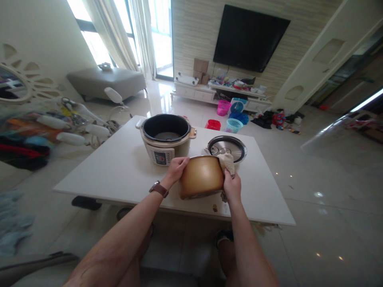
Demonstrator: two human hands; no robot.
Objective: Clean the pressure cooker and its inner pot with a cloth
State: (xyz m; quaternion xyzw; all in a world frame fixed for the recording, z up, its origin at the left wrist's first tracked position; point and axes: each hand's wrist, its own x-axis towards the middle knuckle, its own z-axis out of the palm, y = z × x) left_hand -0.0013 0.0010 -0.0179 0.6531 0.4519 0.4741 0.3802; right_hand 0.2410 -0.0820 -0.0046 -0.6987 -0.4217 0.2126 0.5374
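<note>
A gold-coloured inner pot (203, 175) is held up over the front of the white table, tilted with its outer side and part of its base toward me. My left hand (177, 170) is closed on the pot's left rim; a brown-strapped watch (159, 189) is on that wrist. In my right hand (232, 186) is a beige cloth (227, 162), pinched against the pot's right rim. Behind the pot stands the electric pressure cooker (166, 139), lidless, its dark inside showing. Its round lid (228, 147) lies underside up to the right.
The white table (119, 167) has its near edge just in front of my legs. Beyond it on the floor are a red basket (213, 124), a light blue basket (233, 125) and a pink basket (223, 107). A lamp with white shades (97, 130) stands at the left.
</note>
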